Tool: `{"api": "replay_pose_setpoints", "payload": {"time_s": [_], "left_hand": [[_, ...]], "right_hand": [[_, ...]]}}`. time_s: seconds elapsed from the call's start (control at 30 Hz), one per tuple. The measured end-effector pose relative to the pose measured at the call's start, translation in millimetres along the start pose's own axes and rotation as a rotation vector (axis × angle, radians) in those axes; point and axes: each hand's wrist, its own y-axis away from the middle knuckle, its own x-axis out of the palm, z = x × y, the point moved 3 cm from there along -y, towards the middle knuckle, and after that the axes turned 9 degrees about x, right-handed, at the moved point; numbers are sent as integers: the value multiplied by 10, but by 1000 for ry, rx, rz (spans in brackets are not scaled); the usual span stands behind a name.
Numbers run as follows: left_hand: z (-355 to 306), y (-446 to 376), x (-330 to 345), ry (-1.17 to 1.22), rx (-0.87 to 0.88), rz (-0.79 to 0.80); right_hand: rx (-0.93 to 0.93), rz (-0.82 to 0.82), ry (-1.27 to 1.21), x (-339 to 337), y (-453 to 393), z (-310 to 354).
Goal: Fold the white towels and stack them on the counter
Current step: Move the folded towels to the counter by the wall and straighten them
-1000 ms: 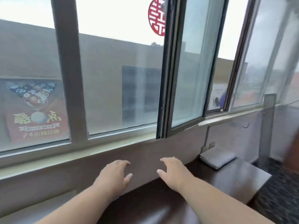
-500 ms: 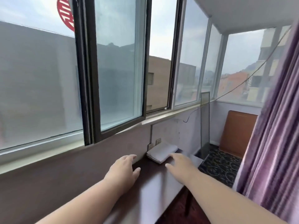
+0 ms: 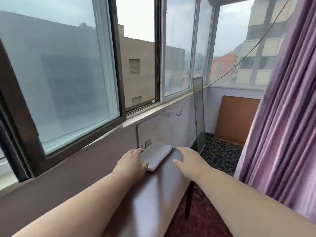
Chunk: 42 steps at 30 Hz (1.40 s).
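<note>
At twelve o'clock on the counter (image 3: 164,183), a folded towel (image 3: 156,155) lies, long axis running toward one o'clock. Left hand (image 3: 132,164), fingers straight, touches its near-left edge; right hand (image 3: 187,159), released, hovers beside it, apart.

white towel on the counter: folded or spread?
Folded. The white towel lies as a compact, thick rectangle with layered edges at its near end, on the dark counter by the wall. Left hand rests on it.

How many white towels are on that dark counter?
1 folded white bundle lies at the far end of the counter, against the wall, with the left hand on its near edge. It may hold several towels; its layers cannot be told apart.
</note>
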Motion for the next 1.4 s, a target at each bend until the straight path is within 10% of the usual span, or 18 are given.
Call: {"api": "replay_pose_setpoints", "payload": {"time_s": [0.7, 1.4], "left_hand": [[-346, -2283, 1496, -41, -445, -46], [655, -3381, 2396, -21, -758, 214]], "right_hand": [[-276, 228, 187, 326, -3334, -1438], [-353, 540, 422, 1490, -5216, -1362]]}}
